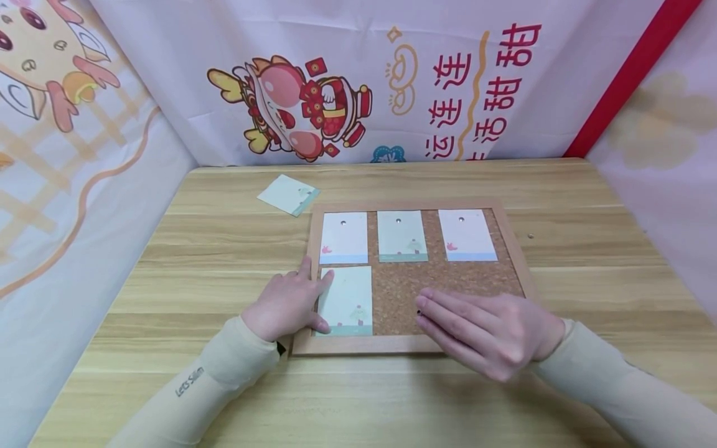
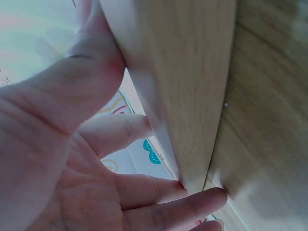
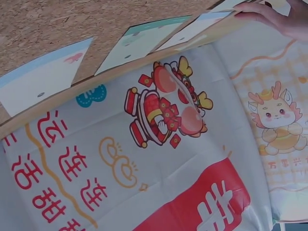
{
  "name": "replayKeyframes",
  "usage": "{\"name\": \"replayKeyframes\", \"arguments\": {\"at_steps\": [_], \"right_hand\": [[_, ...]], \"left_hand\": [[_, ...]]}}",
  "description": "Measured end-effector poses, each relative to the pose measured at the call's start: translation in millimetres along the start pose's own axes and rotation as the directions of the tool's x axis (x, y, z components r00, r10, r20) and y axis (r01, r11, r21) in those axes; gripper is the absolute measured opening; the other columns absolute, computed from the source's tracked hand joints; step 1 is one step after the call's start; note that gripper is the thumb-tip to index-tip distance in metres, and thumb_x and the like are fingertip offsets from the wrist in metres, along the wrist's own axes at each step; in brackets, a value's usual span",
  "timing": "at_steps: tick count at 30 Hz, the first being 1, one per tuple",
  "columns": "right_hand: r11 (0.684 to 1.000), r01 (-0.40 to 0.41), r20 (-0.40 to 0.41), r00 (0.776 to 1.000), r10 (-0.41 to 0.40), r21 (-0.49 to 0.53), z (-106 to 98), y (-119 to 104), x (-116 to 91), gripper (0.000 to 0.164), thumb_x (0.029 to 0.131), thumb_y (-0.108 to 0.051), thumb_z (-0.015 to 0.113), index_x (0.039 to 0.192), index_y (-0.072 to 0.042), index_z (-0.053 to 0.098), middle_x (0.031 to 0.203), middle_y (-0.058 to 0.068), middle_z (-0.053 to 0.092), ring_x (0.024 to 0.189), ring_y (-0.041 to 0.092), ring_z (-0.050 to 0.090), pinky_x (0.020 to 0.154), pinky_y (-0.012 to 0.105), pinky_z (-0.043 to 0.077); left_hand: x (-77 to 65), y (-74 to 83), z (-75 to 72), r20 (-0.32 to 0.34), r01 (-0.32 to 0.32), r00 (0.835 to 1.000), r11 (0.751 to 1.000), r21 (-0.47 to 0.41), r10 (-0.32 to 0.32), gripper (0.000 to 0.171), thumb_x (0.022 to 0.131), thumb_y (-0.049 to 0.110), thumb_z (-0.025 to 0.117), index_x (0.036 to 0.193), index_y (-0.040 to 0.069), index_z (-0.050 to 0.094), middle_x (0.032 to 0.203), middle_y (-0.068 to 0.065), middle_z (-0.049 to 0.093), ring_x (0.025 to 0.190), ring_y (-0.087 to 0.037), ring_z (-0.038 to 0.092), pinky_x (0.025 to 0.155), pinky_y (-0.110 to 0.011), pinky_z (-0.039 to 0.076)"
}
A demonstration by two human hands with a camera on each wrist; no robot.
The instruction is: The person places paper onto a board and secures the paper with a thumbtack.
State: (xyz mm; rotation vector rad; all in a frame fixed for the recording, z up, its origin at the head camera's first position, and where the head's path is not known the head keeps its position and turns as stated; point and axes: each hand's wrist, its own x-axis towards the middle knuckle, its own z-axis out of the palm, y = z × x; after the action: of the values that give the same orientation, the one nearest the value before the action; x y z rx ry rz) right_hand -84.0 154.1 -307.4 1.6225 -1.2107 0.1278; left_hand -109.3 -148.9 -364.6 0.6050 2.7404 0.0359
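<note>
Cork board [image 1: 394,295], wood-framed, mid-frame: left hand [image 1: 287,306] at its left edge, fingers extended, thumb and forefinger resting on the lower-left card [image 1: 346,295]; right hand [image 1: 493,328] over the lower-right part, fingertips pinching a small dark pin [image 1: 419,312]. Three cards [image 1: 343,242] across the board's top row, each with a silvery pin head [image 1: 344,223]; loose card [image 1: 282,195] near the board's upper-left corner, tiny object [image 1: 530,236] just beyond its right edge. Wood-grain table [image 1: 168,267] beneath, white cloth [image 1: 190,68] with red characters hanging across the top of frame.
</note>
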Motion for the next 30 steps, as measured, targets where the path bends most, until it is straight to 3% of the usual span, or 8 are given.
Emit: {"name": "replayKeyframes", "arguments": {"at_steps": [9, 12, 15, 17, 21, 24, 26, 30], "right_hand": [[0.998, -0.049, -0.006, 0.999, 0.049, 0.044, 1.7, 2.5, 3.7, 0.024, 0.099, 0.002, 0.051, 0.095, 0.015, 0.071, 0.09, 0.029, 0.071, 0.075, 0.033, 0.073, 0.059, 0.036, 0.058], [0.979, -0.169, 0.022, 0.986, 0.168, 0.111, 3.3, 2.8, 2.3, 0.024, 0.1, 0.003, 0.049, 0.1, 0.014, 0.07, 0.095, 0.027, 0.071, 0.079, 0.032, 0.073, 0.061, 0.037, 0.058], [0.906, -0.369, 0.148, 0.927, 0.344, 0.206, 4.8, 3.1, -1.1, 0.025, 0.103, 0.002, 0.046, 0.105, 0.01, 0.069, 0.1, 0.02, 0.072, 0.085, 0.027, 0.072, 0.067, 0.037, 0.058], [0.812, -0.52, 0.267, 0.849, 0.457, 0.266, 8.1, 4.7, -3.8, 0.026, 0.105, -0.002, 0.045, 0.105, 0.005, 0.07, 0.102, 0.014, 0.072, 0.089, 0.023, 0.071, 0.074, 0.036, 0.057], [0.584, -0.739, 0.446, 0.671, 0.592, 0.336, 26.2, 14.2, -10.3, 0.008, 0.094, 0.0, 0.065, 0.096, -0.001, 0.073, 0.098, 0.006, 0.07, 0.091, 0.016, 0.068, 0.082, 0.026, 0.054], [0.376, -0.842, 0.557, 0.539, 0.632, 0.388, 45.3, 23.8, -15.5, 0.014, 0.082, 0.006, 0.076, 0.09, -0.006, 0.074, 0.093, 0.0, 0.069, 0.087, 0.01, 0.067, 0.08, 0.021, 0.053], [0.207, -0.902, 0.654, 0.419, 0.63, 0.379, 59.2, 29.1, -18.6, 0.014, 0.083, 0.005, 0.076, 0.088, -0.009, 0.074, 0.09, -0.001, 0.071, 0.082, 0.008, 0.066, 0.075, 0.021, 0.054], [-0.126, -0.964, 0.84, 0.135, 0.526, 0.234, 88.8, 36.1, -23.9, 0.006, 0.091, -0.005, 0.071, 0.09, -0.009, 0.076, 0.085, 0.003, 0.072, 0.075, 0.013, 0.063, 0.069, 0.026, 0.054]], "left_hand": [[0.0, 0.1, 0.1, 0.007, 0.004, 1.0, 1.0, -0.001, -0.004, 0.099, 0.07, 0.051, 0.083, 0.151, 0.011, 0.042, 0.15, -0.039, 0.026, 0.119, -0.047, 0.054, 0.091, -0.059, 0.044], [0.5, 0.3, -0.2, 0.013, 0.004, 1.0, 1.0, -0.005, -0.004, 0.099, 0.071, 0.051, 0.083, 0.152, 0.011, 0.042, 0.151, -0.039, 0.025, 0.12, -0.047, 0.054, 0.092, -0.059, 0.043], [0.8, 0.3, -0.7, 0.017, 0.007, 1.0, 1.0, -0.006, -0.006, 0.099, 0.071, 0.051, 0.083, 0.152, 0.011, 0.042, 0.151, -0.039, 0.025, 0.12, -0.048, 0.053, 0.093, -0.06, 0.043], [1.0, -0.1, -0.7, 0.017, 0.007, 1.0, 1.0, -0.003, -0.007, 0.1, 0.071, 0.052, 0.083, 0.152, 0.011, 0.042, 0.151, -0.039, 0.025, 0.12, -0.048, 0.053, 0.093, -0.06, 0.043], [1.7, -1.2, 0.3, 0.018, 0.009, 1.0, 1.0, -0.001, -0.009, 0.1, 0.07, 0.052, 0.083, 0.152, 0.011, 0.042, 0.151, -0.038, 0.025, 0.12, -0.048, 0.053, 0.093, -0.059, 0.043], [2.2, -1.6, 0.8, 0.02, 0.009, 1.0, 1.0, -0.008, -0.009, 0.1, 0.07, 0.052, 0.083, 0.152, 0.012, 0.041, 0.152, -0.038, 0.024, 0.121, -0.048, 0.052, 0.093, -0.059, 0.043], [2.4, -1.3, 0.7, 0.022, 0.01, 1.0, 1.0, -0.012, -0.01, 0.1, 0.07, 0.052, 0.082, 0.152, 0.012, 0.041, 0.152, -0.038, 0.024, 0.122, -0.048, 0.052, 0.094, -0.059, 0.042], [2.4, 0.0, 0.3, 0.025, 0.016, 1.0, 1.0, -0.019, -0.016, 0.1, 0.07, 0.052, 0.083, 0.152, 0.012, 0.041, 0.151, -0.039, 0.024, 0.122, -0.048, 0.052, 0.094, -0.059, 0.042]]}}
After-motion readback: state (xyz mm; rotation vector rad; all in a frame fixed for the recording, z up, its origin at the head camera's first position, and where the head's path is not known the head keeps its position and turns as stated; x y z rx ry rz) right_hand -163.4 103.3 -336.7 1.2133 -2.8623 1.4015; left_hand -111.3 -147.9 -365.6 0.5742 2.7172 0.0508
